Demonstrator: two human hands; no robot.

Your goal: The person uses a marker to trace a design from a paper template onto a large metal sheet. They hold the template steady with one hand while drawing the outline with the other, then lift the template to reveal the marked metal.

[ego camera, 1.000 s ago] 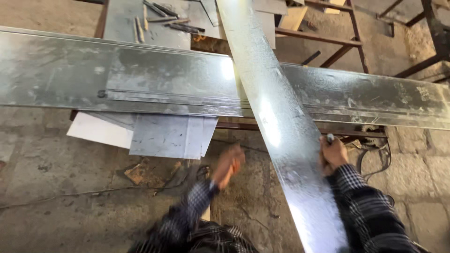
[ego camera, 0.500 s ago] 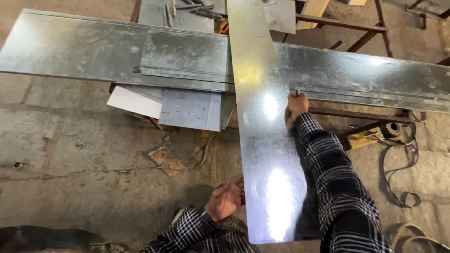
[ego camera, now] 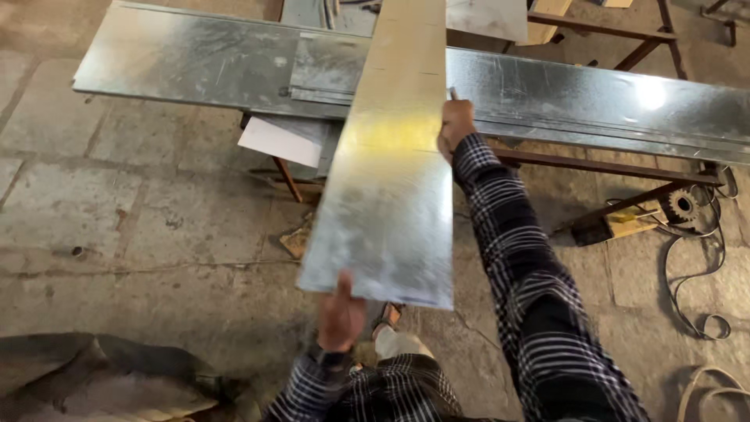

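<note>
A long strip of galvanised sheet metal (ego camera: 391,164) runs away from me, lying across a wider metal sheet (ego camera: 195,62) on a stand. My left hand (ego camera: 341,312) grips the strip's near end from below, thumb on top. My right hand (ego camera: 455,125) holds the strip's right edge further up, with a thin pencil-like tool sticking up from the fingers. Both sleeves are dark plaid.
A rusty steel frame (ego camera: 594,164) carries the wide sheet. A white sheet (ego camera: 280,142) lies under it. A power tool with a toothed wheel (ego camera: 681,205) and cables (ego camera: 703,266) lie on the stone floor at right. A grey bundle (ego camera: 94,383) sits at the lower left.
The view has shifted so the strip sits more central. My left hand has come onto the strip's near end, and my right hand stays on the right edge.
</note>
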